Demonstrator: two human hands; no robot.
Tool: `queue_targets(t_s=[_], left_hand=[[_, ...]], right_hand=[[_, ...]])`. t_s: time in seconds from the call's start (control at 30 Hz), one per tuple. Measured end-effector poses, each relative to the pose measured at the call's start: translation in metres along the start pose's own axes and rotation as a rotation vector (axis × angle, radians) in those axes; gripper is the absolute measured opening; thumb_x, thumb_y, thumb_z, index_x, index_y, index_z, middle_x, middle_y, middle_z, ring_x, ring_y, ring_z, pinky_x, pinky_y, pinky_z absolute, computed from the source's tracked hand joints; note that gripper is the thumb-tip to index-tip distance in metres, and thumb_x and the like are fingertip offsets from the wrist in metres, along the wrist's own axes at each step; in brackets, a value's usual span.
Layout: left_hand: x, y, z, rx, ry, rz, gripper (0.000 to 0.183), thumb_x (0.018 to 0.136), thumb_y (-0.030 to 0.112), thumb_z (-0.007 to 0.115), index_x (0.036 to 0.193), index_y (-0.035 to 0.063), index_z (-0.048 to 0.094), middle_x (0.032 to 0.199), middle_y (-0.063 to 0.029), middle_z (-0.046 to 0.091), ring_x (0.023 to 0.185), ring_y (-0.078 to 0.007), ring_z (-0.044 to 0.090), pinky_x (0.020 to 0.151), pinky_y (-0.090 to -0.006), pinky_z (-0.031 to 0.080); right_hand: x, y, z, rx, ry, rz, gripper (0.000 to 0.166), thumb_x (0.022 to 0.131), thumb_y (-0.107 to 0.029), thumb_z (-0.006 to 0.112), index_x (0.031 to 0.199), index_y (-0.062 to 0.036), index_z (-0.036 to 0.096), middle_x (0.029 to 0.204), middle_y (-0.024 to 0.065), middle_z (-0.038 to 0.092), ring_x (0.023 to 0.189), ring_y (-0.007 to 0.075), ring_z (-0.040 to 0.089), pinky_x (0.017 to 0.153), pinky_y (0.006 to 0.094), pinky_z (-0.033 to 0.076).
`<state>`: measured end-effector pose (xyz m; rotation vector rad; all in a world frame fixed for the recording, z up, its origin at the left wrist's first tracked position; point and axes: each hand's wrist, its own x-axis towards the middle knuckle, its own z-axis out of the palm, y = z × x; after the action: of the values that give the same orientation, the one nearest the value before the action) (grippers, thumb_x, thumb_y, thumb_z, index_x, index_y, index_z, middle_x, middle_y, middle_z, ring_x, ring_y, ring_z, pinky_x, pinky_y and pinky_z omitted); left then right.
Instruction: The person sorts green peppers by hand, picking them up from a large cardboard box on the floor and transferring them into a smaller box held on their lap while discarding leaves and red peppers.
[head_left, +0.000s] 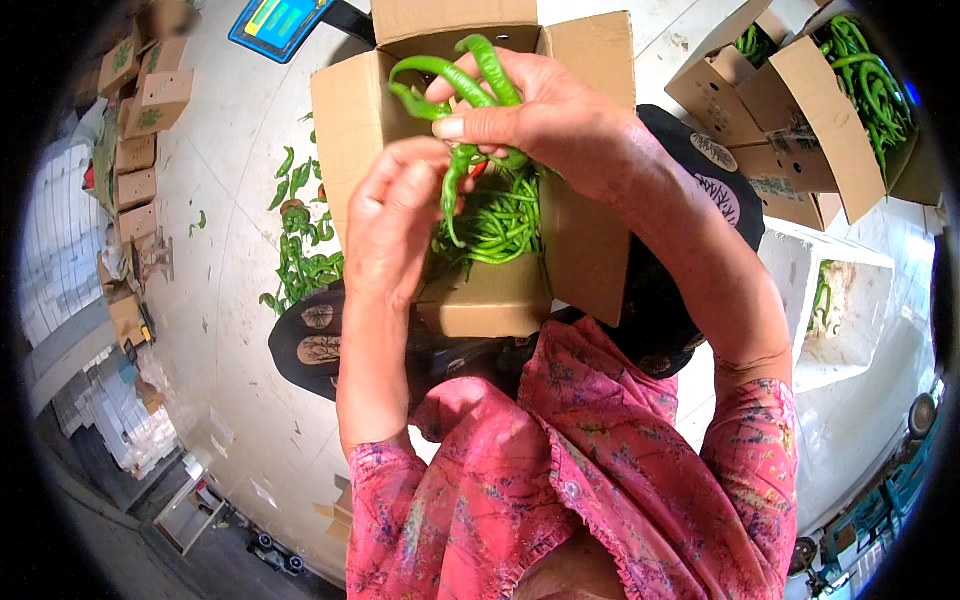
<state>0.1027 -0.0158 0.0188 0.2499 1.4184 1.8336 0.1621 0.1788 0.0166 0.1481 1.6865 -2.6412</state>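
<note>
Several long green chili peppers (442, 75) are gripped in my right hand (559, 124), its thumb pressed across them. They are above an open cardboard box (589, 172) that stands before my knees with its flaps spread. One green pepper (451, 196) hangs down from the bunch, close to the curled fingers of my left hand (397, 217). Whether those fingers pinch anything is hidden. Inside the box lie many slender green peppers (502, 229), and a bit of a red pepper (478, 170) shows just below my right hand.
Loose green peppers (304, 259) lie on the floor left of the box. A blue-framed display (279, 28) stands at the top. At right are cardboard boxes (825, 112) holding peppers and a white foam box (855, 337). More cartons (137, 187) line the left side.
</note>
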Motion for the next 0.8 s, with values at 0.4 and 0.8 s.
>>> queue_targets(t_s=[0.4,0.8], left_hand=[[-0.004,-0.009,0.01,0.227,0.051,0.052,0.019,0.096,0.016,0.064,0.105,-0.0008,0.066,0.087,-0.0064,0.068,0.077,-0.0106,0.061,0.069,-0.0238,0.048],[0.075,-0.144,-0.052,0.793,0.04,-0.156,0.032,0.088,0.022,0.07,0.112,0.0019,0.067,0.098,-0.0097,0.07,0.089,-0.0207,0.066,0.081,-0.0322,0.051]], right_hand=[[0.0,-0.001,0.002,-0.054,0.007,0.121,0.051,0.087,-0.022,0.075,0.127,0.0016,0.053,0.101,0.0059,0.062,0.089,0.0127,0.062,0.078,0.0268,0.05],[-0.023,-0.059,-0.009,0.266,0.214,-0.041,0.032,0.097,-0.006,0.057,0.127,-0.0006,0.05,0.09,0.0088,0.063,0.082,0.0154,0.064,0.068,0.0271,0.055]])
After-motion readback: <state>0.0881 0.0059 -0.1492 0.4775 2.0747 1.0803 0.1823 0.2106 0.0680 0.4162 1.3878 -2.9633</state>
